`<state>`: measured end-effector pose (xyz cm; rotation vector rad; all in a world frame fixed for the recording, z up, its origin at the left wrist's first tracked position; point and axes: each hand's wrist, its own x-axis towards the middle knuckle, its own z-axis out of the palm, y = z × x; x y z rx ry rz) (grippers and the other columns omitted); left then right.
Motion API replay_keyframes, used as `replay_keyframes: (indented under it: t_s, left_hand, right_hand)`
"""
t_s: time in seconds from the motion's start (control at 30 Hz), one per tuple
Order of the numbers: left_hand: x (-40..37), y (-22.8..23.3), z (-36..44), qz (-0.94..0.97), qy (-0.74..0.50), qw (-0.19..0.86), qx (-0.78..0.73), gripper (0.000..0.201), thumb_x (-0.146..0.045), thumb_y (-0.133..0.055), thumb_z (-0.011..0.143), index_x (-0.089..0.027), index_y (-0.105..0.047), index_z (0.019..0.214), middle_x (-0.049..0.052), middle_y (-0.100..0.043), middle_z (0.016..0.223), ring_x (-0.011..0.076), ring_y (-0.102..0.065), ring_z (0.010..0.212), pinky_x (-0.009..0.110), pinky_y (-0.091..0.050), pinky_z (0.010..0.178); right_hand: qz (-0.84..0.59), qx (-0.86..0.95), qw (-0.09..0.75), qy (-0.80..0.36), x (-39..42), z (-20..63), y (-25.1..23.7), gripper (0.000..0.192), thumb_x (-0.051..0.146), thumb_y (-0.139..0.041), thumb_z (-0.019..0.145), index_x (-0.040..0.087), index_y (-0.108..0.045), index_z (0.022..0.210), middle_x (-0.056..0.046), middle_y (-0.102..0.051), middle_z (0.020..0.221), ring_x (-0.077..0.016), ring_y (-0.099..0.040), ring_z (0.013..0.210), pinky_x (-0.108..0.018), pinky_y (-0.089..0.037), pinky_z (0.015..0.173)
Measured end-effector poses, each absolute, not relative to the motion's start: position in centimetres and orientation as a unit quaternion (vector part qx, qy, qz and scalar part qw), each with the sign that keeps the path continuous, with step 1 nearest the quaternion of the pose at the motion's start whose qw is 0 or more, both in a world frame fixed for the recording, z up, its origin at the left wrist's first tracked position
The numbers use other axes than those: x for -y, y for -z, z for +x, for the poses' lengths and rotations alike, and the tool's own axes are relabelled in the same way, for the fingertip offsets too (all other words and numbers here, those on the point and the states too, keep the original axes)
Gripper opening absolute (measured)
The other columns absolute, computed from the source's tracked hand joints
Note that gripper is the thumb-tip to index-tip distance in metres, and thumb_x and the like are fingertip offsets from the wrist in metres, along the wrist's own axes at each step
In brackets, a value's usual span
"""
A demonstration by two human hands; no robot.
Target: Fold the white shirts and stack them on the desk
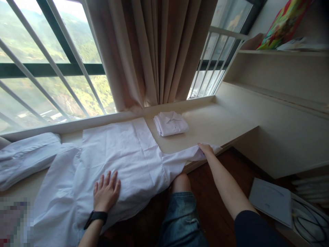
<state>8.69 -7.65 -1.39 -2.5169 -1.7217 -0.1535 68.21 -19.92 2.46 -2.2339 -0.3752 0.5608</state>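
A white shirt (120, 154) lies spread along the window ledge, with light creases across it. My left hand (106, 192) rests flat on the shirt's body, fingers spread, a dark watch on the wrist. At the ledge's front edge, my right hand (205, 149) pinches the outstretched shirt sleeve (177, 161). The sleeve's end pokes out just past my fingers. Beyond the sleeve sits a neatly folded white shirt (171, 123), collar on top. On the far left lies another white garment (31, 154), loosely folded.
Barred windows (51, 68) and a beige curtain (154, 51) stand behind the wooden ledge (213, 116). To the right is a shelf unit (280, 79) with a colourful bag (282, 25). Below, a grey flat box (271, 200) lies near black cables (308, 219).
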Motion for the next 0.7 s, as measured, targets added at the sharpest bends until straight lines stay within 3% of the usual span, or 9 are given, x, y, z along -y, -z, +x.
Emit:
replay_keyframes:
  t_s: [0.27,0.4,0.5,0.7]
  left_hand:
    - [7.6,1.6,8.6,-0.824,0.058,0.042,0.561,0.056,-0.043,-0.032,0.100,-0.029,-0.036,0.155,0.005,-0.028,0.163,0.0325,-0.022,0.150,0.053,-0.017,0.119]
    - [7.5,1.7,8.6,-0.827,0.058,0.044,0.558,0.057,-0.044,-0.033,0.100,-0.027,-0.036,0.155,0.006,-0.028,0.163,0.0332,-0.022,0.150,0.054,-0.016,0.119]
    - [7.6,1.6,8.6,-0.825,0.065,0.039,0.560,0.058,-0.044,-0.034,0.099,-0.028,-0.034,0.155,0.006,-0.028,0.163,0.0321,-0.021,0.150,0.053,-0.016,0.120]
    - [7.7,1.4,8.8,-0.820,0.064,0.027,0.568,0.057,-0.044,-0.033,0.100,-0.029,-0.035,0.155,0.005,-0.028,0.163,0.0310,-0.021,0.150,0.052,-0.016,0.120]
  right_hand:
    - [-0.764,0.082,0.581,-0.267,14.6,69.4,-5.3,0.013,0.025,-0.065,0.077,0.022,-0.053,0.080,0.001,-0.057,0.064,-0.0155,-0.060,0.066,-0.028,-0.056,0.062]
    - [-0.597,0.072,0.753,-0.268,15.2,71.0,-7.5,0.003,0.023,-0.053,0.078,0.023,-0.051,0.080,0.002,-0.061,0.072,-0.0133,-0.061,0.070,-0.024,-0.057,0.064]
    - [-0.464,0.030,0.845,-0.264,17.7,69.9,-6.0,0.004,0.027,-0.049,0.076,0.023,-0.049,0.077,0.002,-0.063,0.073,-0.0147,-0.064,0.074,-0.025,-0.058,0.068]
    - [-0.344,-0.036,0.885,-0.313,22.5,65.5,0.2,0.025,0.042,-0.050,0.081,0.021,-0.059,0.091,-0.003,-0.069,0.084,-0.0215,-0.069,0.085,-0.037,-0.059,0.079]
